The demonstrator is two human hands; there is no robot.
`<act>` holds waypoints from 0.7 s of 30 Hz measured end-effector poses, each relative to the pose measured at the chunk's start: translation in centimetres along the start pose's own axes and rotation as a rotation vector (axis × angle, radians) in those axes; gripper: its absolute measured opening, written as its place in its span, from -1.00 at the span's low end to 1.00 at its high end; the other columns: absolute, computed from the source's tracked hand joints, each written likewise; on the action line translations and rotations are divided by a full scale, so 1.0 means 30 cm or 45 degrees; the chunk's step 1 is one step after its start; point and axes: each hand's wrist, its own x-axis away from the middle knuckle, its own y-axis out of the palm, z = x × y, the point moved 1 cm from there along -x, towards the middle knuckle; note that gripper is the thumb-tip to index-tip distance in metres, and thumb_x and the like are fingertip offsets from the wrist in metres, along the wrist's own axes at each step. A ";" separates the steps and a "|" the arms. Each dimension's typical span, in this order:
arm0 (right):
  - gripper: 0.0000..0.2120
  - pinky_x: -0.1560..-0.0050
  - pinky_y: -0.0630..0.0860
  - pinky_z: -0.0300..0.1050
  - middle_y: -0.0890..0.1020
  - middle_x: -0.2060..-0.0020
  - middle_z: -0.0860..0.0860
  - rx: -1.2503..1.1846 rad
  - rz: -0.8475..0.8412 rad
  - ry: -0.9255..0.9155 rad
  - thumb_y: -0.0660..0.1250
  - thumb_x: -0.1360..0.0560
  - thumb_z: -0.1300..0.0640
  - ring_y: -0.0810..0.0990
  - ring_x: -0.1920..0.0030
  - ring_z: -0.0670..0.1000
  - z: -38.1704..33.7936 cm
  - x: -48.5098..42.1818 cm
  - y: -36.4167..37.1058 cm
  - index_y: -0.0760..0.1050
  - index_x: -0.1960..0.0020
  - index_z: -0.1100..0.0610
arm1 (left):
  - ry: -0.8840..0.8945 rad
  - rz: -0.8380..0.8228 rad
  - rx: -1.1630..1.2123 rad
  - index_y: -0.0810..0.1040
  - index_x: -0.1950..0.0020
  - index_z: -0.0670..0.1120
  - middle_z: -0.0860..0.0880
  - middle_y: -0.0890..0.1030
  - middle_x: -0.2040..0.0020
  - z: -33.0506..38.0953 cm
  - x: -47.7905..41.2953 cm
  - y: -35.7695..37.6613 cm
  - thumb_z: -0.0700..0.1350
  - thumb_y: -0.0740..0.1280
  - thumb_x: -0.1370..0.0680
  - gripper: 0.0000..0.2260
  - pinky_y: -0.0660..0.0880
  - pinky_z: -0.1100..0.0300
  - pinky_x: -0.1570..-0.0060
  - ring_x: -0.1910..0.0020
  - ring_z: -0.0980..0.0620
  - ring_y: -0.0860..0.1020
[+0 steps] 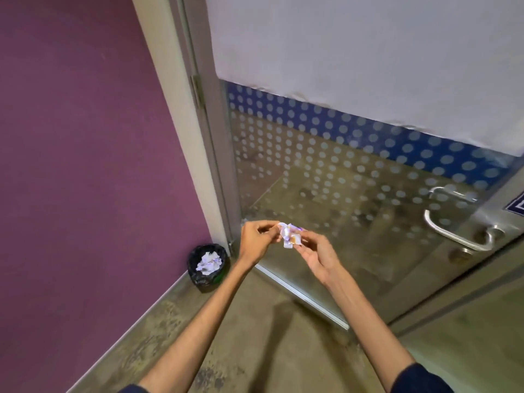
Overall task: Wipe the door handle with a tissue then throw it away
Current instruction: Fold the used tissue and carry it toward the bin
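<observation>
A crumpled white tissue (289, 235) is pinched between both hands in front of the glass door. My left hand (256, 241) grips its left edge with the fingertips, and my right hand (316, 255) holds its right side from below. The silver lever door handle (456, 235) sits on the door's right edge, well to the right of both hands and untouched. A small black-lined bin (208, 266) stands on the floor in the corner to the left, below my left hand, with crumpled tissues inside.
The glass door (326, 171) has a dotted film, a blue band and a white sheet over its upper part. A purple wall (85, 165) runs along the left, meeting the door frame (181, 114). Brown mottled floor (255, 336) lies below my arms.
</observation>
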 end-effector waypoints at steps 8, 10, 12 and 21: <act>-0.65 0.15 0.63 -0.34 0.70 0.14 0.11 0.431 0.079 -0.135 0.46 -0.36 0.46 0.67 0.22 -0.04 0.206 -0.110 0.275 0.58 -0.12 0.26 | -0.119 0.222 0.083 0.70 0.00 -0.29 -0.25 0.71 0.19 -0.055 -0.040 -0.355 -0.35 0.34 -0.53 -0.85 0.63 0.07 0.08 0.25 -0.07 0.65; -0.68 0.26 0.60 -0.37 0.71 0.27 0.03 0.473 0.071 -0.145 0.46 -0.35 0.46 0.66 0.34 -0.12 0.245 -0.145 0.334 0.61 -0.07 0.26 | -0.153 0.261 0.096 0.70 0.05 -0.25 -0.22 0.69 0.26 -0.079 -0.052 -0.451 -0.35 0.33 -0.53 -0.85 0.62 0.05 0.08 0.28 -0.09 0.63; -0.71 0.31 0.59 -0.37 0.71 0.36 -0.03 0.512 0.068 -0.158 0.45 -0.35 0.46 0.64 0.40 -0.15 0.279 -0.182 0.390 0.62 -0.04 0.27 | -0.180 0.315 0.093 0.69 0.13 -0.20 -0.12 0.68 0.36 -0.109 -0.069 -0.545 -0.37 0.31 -0.53 -0.82 0.61 0.17 0.22 0.37 -0.02 0.61; -0.78 0.43 0.55 -0.35 0.68 0.40 0.00 0.730 0.015 -0.095 0.43 -0.40 0.44 0.60 0.49 -0.18 0.406 -0.400 0.595 0.64 -0.02 0.28 | -0.409 0.531 0.086 0.67 0.19 -0.13 -0.02 0.67 0.33 -0.266 -0.191 -0.829 -0.30 0.38 -0.47 -0.88 0.60 0.23 0.26 0.33 0.10 0.61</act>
